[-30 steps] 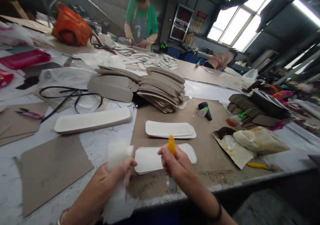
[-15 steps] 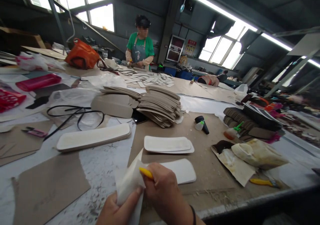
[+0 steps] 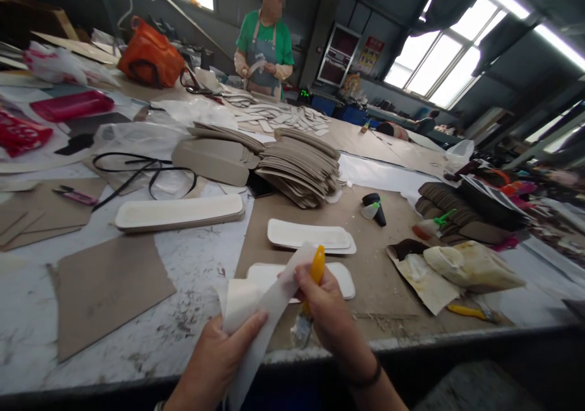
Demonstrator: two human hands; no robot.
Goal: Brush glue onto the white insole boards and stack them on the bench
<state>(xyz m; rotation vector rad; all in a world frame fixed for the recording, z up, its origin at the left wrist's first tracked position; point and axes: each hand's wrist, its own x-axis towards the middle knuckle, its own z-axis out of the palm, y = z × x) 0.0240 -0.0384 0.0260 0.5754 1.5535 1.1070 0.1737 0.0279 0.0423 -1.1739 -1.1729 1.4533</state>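
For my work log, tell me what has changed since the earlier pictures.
The right hand came left against the white sheet, then drew back right; its fingers now pinch the sheet's upper part. The co-worker opposite has raised their hands and holds a white strip. The left hand keeps its grip, the right keeps the yellow-handled brush, and the grey-brown stack stays put.

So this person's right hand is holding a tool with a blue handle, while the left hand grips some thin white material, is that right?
Not quite: the tool has a yellow handle, not a blue one, as the head view shows. The right hand does hold it, and the left hand grips thin white material.
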